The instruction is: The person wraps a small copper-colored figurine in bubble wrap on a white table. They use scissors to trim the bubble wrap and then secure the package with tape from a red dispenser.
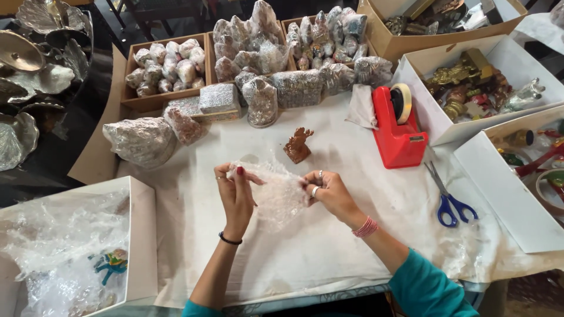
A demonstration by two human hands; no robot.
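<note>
So the surface (pixel 329 246) is covered in a white cloth and it's packed. Biggest stuff first: white cardboard boxes (pixel 511 58) of painted and brass figurines out at 2 o'clock, brown trays of already wrapped pieces (pixel 167 64) across 11 to 12, and another white box (pixel 141 235) stuffed with plastic wrap at 8 o'clock. A pile of silvery leaf-shaped metal dishes (pixel 29 76) sits off the edge at 10. The floor beyond looks dark, can't make out much of the room.

Then the red tape dispenser (pixel 398 126) at 2 o'clock, blue-handled scissors (pixel 449 199) at 3, and a small brown figurine (pixel 298 145) standing bare just above the hands at 12.

Dead centre is the sheet of bubble wrap (pixel 276 191), stretched between both hands. The left hand (pixel 235 191) has its grip pinching the left edge, the right hand (pixel 329 191) pinching the right edge, fingers pressed on the plastic.

Looks to me like the spreading-the-sheet stage of wrapping. I'd guess the next move needs the wrap laid flat and one hand freed to fetch that brown figurine, which is close by, so an easy reach.
</note>
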